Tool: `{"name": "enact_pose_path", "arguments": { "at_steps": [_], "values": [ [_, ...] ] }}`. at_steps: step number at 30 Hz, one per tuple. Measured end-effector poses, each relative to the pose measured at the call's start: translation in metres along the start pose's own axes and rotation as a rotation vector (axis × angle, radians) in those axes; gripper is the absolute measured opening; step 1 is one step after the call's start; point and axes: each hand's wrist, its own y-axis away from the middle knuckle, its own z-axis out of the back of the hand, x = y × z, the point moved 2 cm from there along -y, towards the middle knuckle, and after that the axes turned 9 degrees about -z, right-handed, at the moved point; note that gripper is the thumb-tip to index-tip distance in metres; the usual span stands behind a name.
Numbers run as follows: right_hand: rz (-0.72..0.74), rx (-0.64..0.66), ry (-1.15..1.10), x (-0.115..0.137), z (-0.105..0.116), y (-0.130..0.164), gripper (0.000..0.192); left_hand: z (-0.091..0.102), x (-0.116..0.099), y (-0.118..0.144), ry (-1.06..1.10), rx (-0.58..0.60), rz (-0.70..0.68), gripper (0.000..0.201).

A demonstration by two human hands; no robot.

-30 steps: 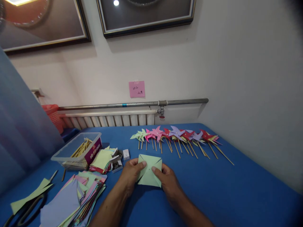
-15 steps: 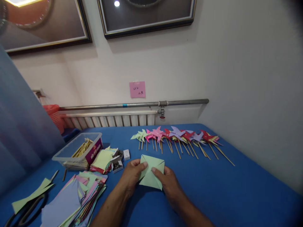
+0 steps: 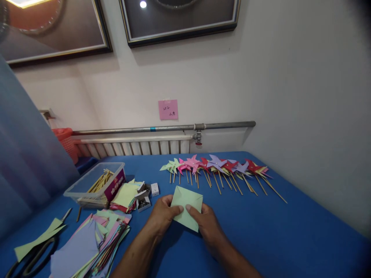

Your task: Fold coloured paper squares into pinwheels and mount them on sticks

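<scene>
A pale green square of paper (image 3: 188, 197) is held up over the blue table between both hands. Slits run inward from its corners. My left hand (image 3: 164, 214) pinches its left edge, thumb on top and fingers behind. On the right edge, my right hand (image 3: 207, 220) grips the same way, its thumb close to the left one near the paper's middle. Behind the paper lies a row of paper pinwheels (image 3: 217, 163) on thin sticks, in green, pink, red and purple. Small open boxes of metal pins (image 3: 143, 202) sit left of the hands.
To the left are a clear plastic tub (image 3: 113, 165) of sticks, a stack of small paper squares (image 3: 126, 194) and a pile of larger coloured paper (image 3: 77, 245). Dark-handled scissors (image 3: 43, 253) lie under green strips (image 3: 40, 240). A radiator (image 3: 145, 146) runs along the wall behind.
The green paper has turned and shifted slightly up and right in my hands. My left thumb has slid down to lie nearer the right thumb.
</scene>
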Motion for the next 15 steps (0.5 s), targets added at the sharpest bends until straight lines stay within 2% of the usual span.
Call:
{"name": "enact_pose_path", "arguments": {
  "at_steps": [8,15],
  "values": [
    [0.004,-0.02,-0.084,0.005,-0.0004,0.0013,0.054,0.004,-0.0022,-0.0005,-0.037,0.022,-0.038,0.039],
    [-0.006,-0.03,-0.108,0.0074,-0.0018,0.004,0.051,0.0025,-0.0058,0.0003,-0.021,0.026,-0.046,0.042]
  ]
}}
